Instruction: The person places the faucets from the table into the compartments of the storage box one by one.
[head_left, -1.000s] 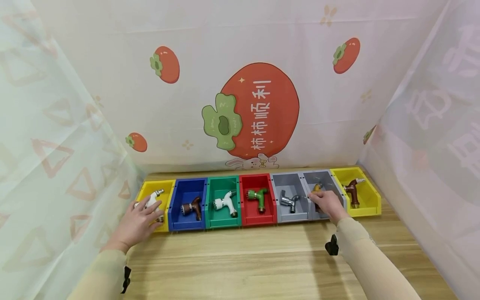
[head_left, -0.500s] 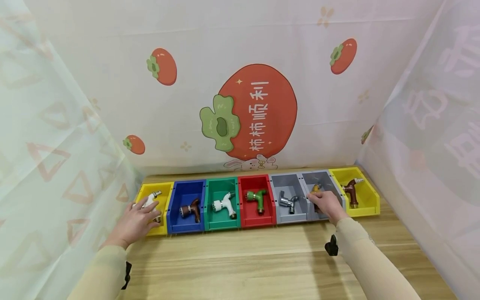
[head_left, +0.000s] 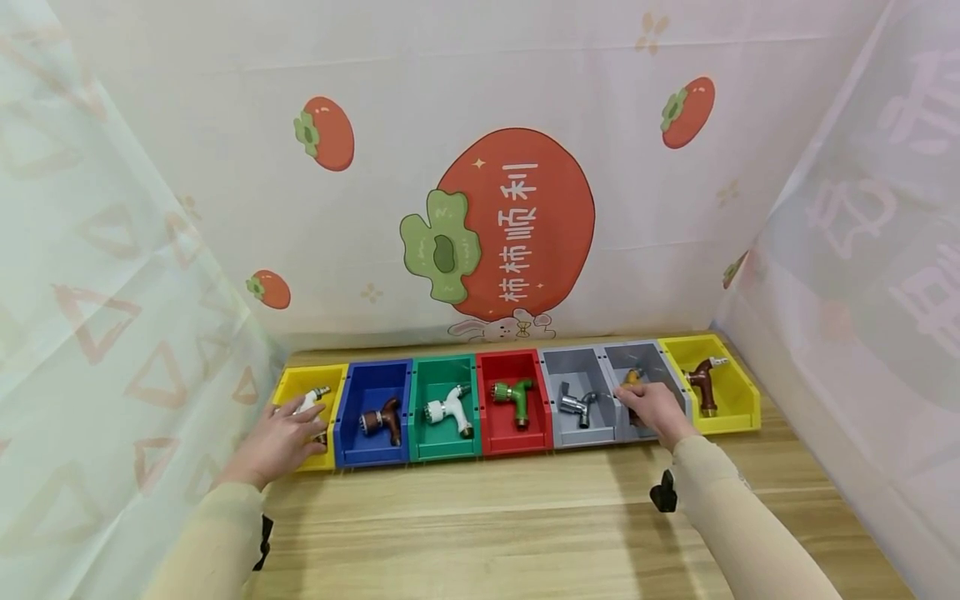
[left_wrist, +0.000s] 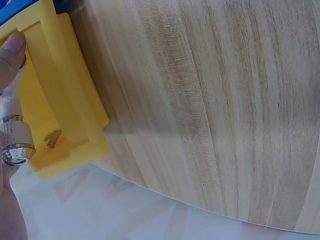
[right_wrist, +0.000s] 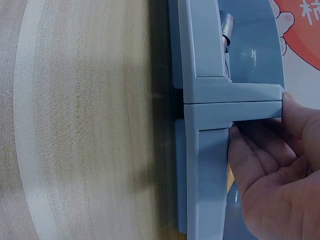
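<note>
At the far left of the head view, my left hand reaches into a yellow bin. Its fingers and thumb bend around a white faucet, whose chrome-ended handle shows in the left wrist view. The hand covers part of the faucet. On the right, my right hand pinches the side wall of a grey bin, with the thumb at the rim and the fingers inside. A yellow-brown faucet lies partly hidden under that hand.
Bins stand in a row on the wooden table. They hold a brown faucet, a white faucet, a green faucet, a chrome faucet and another brown faucet. Printed cloth encloses the back and sides.
My left hand has shifted slightly, its fingers bending more around the white faucet. The view has moved a little. My right hand keeps its place at the grey bin.
</note>
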